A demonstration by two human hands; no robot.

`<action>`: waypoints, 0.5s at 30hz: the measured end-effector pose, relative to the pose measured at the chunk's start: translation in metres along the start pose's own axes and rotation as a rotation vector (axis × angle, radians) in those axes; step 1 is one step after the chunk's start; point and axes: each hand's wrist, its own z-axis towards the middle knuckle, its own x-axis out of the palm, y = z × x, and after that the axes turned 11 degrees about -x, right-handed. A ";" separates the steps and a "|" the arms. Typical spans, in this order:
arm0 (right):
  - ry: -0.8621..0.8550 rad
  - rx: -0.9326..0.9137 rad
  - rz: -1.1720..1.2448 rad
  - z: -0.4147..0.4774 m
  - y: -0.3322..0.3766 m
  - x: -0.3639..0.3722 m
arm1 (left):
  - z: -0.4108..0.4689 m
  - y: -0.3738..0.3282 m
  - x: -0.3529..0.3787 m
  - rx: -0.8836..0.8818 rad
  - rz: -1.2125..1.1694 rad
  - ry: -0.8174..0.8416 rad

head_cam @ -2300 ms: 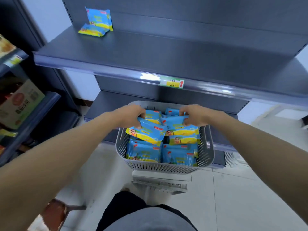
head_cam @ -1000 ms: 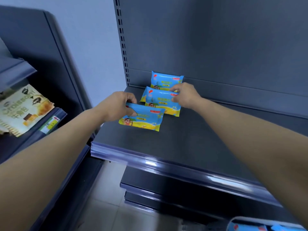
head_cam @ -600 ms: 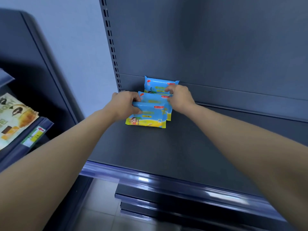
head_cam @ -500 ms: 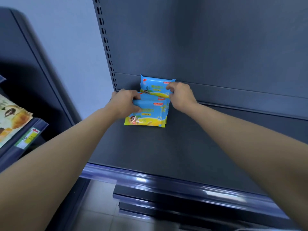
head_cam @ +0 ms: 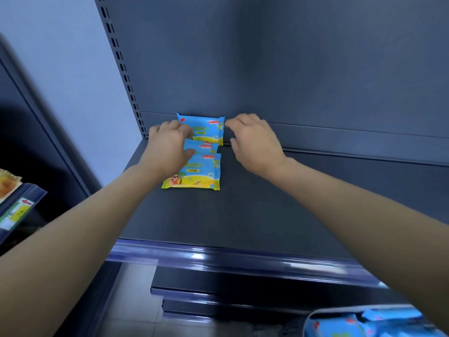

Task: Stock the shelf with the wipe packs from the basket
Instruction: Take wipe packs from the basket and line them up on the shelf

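Far left, on the neighbouring rack, a clear price strip (head_cam: 18, 210) carries a yellow-and-green label with a red arrow; its print is too blurred to read. The left hand (head_cam: 167, 147) lies over the wipe packs at the far left of the dark grey metal shelf (head_cam: 267, 203). Its fingers bend onto the left edge of the rear blue-and-yellow wipe pack (head_cam: 206, 130), but I cannot tell whether they grip it. That pack stands upright against the back panel. A middle pack (head_cam: 206, 148) and a front flat pack (head_cam: 194, 175) lie overlapping before it. Each bears a small red label, and the front one shows a cartoon child in sunglasses; the writing is illegible. The right hand (head_cam: 255, 142) is loosely curved, fingertips touching the rear pack's upper right corner, thumb clear. Near right, a grey plastic basket (head_cam: 352, 310) holds more blue packs (head_cam: 340, 327).
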 end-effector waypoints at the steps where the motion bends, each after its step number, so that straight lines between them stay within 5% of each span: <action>1: -0.023 -0.010 -0.026 -0.006 0.000 -0.008 | -0.006 -0.009 -0.007 0.025 -0.022 -0.041; 15: -0.292 -0.070 -0.199 -0.157 -0.014 -0.146 | -0.146 -0.174 -0.119 0.318 0.028 -0.426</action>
